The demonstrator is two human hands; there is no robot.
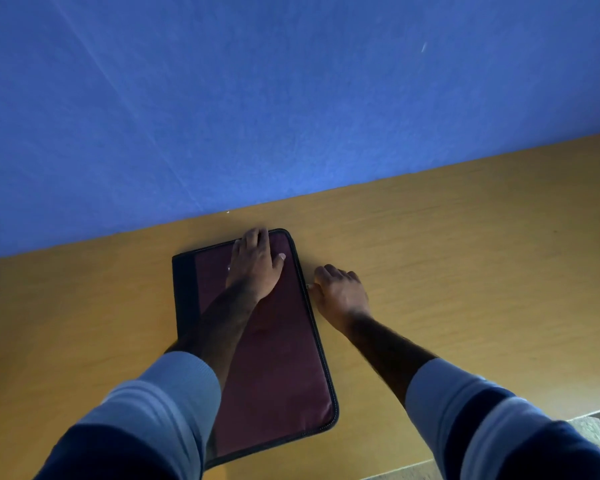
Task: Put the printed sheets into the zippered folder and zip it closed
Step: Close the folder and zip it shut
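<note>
A maroon zippered folder [278, 368] with black edging lies closed and flat on the wooden table [465, 271]. My left hand [255, 263] presses flat on the folder's far end, fingers spread. At the folder's right edge, my right hand [340, 292] pinches a small metal zipper pull about a third of the way down from the far corner. No printed sheets are visible.
A blue wall [257, 98] rises right behind the table's far edge, a short way beyond the folder. The table's near right corner shows at the lower right, with tiled floor [593, 431] beyond it.
</note>
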